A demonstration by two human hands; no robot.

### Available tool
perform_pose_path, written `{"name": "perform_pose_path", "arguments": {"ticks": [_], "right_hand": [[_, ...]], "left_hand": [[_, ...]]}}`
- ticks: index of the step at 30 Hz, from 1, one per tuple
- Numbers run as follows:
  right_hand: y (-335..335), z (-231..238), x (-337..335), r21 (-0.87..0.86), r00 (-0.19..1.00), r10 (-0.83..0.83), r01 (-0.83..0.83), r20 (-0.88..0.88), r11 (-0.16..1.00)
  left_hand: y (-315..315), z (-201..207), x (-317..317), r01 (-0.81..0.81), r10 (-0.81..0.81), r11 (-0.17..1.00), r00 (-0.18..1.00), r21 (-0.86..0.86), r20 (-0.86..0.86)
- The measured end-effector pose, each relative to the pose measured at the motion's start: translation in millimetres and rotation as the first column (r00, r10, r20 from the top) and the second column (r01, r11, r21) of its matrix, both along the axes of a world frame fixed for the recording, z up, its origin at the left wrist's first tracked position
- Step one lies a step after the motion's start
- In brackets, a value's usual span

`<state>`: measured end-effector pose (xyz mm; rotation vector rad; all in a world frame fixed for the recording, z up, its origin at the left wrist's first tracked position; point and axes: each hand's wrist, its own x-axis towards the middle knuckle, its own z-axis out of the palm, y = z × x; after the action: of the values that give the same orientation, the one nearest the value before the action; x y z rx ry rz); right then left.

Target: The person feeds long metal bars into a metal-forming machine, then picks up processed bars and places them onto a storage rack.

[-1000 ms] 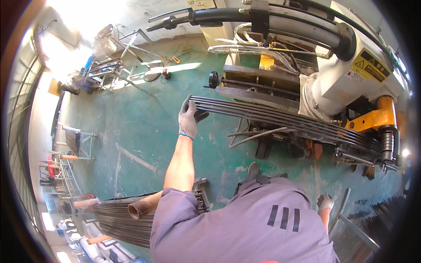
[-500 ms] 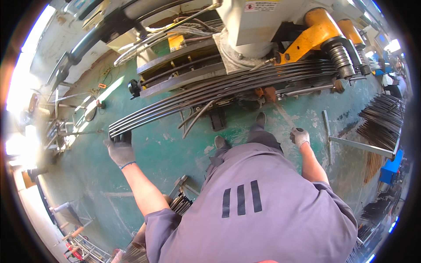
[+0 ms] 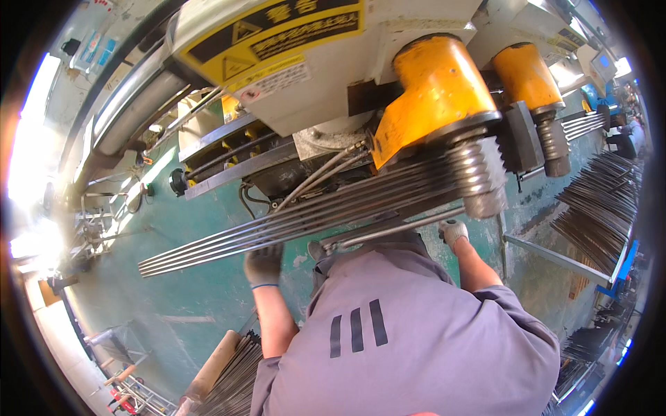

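Several long thin metal rods point(image 3: 229, 243) stretch from the left of the head view toward the machine's orange arms, their near-left ends fanned slightly apart. My left hand point(image 3: 263, 267), in a grey glove with dark fingers, is just under the rods, partway along them. Its fingers are blurred and partly hidden at the lowest rod, so whether they grip it does not show. Low by my right side, my gloved right hand point(image 3: 455, 234) is curled closed, apart from the rods. Anything inside it is hidden.
A machine with an orange arm point(image 3: 437, 90) and a ridged metal roller point(image 3: 479, 177) reaches over the rods. At right, a rack point(image 3: 555, 258) bears a large stack of dark rods point(image 3: 602, 208). More thin rods point(image 3: 232, 381) lie behind my left elbow.
My left hand has moved right from the rods' left ends to a point along their length. The machine and its orange arms appear larger and nearer; my right hand sits slightly lower.
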<state>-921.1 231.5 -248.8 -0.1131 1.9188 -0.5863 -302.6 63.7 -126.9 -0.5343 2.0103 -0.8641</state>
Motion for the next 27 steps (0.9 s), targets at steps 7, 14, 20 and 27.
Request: {"name": "perform_pose_path", "arguments": {"ticks": [7,14,20,27], "right_hand": [[-29,-17,-76,-0.2,0.961,0.166,-0.211,-0.22,0.957],[8,29,-27,-0.151,0.992,-0.017,-0.001,-0.122,0.988],[67,76,27,-0.159,0.96,-0.18,0.147,-0.216,0.976],[38,146,38,-0.533,0.896,-0.437,0.333,-0.079,0.778]], "left_hand": [[-15,14,-133,0.294,0.623,0.328,-0.782,0.898,0.028],[-20,8,-131,0.716,0.023,0.23,-0.682,0.66,0.731],[-24,23,-135,0.369,0.794,0.401,-0.597,0.839,-0.117],[-10,80,-145,0.756,0.654,0.152,-0.559,0.636,0.509]]}}
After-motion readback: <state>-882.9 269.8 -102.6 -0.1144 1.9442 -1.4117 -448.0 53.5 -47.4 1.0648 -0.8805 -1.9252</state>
